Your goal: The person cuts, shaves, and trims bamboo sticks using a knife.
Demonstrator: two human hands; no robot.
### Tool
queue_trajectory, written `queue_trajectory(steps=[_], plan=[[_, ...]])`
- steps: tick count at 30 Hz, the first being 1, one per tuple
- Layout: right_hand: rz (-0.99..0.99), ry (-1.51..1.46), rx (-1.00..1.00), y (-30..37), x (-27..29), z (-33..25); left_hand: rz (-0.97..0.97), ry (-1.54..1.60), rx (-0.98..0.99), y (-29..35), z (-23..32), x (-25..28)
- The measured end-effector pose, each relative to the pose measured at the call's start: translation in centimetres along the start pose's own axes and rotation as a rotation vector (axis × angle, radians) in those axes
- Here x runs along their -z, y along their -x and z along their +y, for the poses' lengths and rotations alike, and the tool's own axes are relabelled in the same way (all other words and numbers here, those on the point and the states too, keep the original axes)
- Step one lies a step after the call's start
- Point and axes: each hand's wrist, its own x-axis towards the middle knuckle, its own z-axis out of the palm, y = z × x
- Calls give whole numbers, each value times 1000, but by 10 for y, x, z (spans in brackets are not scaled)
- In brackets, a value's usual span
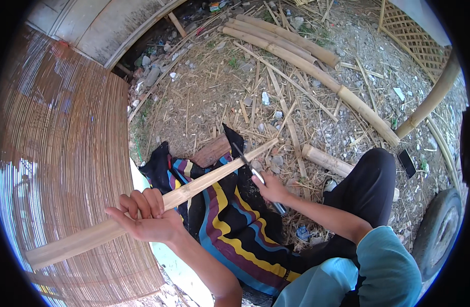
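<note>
Obs., head view. Left hand [148, 217] clenched round a long split bamboo slat [158, 202], fingers curled over its top, palm up. Slat runs approx. 8 o'clock to 2 o'clock across centre of frame, tilted, far end over the ground litter. Right hand [272, 190] grips a knife [250, 166] by the handle; blade points to 11 o'clock and meets the slat nr its far end. Striped cloth [230, 225] (black, blue, yellow, maroon) lies under slat, over person's lap. Woven bamboo mat [61, 143] at 9 o'clock. Bamboo poles [296, 51] on ground at 1 o'clock, well apart from hands. Short bamboo piece [327, 160] at 3 o'clock, nr bent knee.
</note>
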Motion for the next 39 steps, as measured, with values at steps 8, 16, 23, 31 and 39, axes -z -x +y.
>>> queue_trajectory(steps=[8, 16, 23, 31, 39], plan=[[-167, 91, 279, 34, -10, -69, 128, -12, 1, -13, -2, 6], [23, 140, 261, 10, -17, -30, 133, -38, 14, -19, -3, 9], [-132, 171, 315, 37, -24, -76, 86, -24, 22, -17, 0, 27], [67, 313, 271, -9, -13, -9, 131, -27, 25, -25, -5, 28], [-140, 189, 455, 24, -35, -64, 133, -27, 13, -17, -1, 27]])
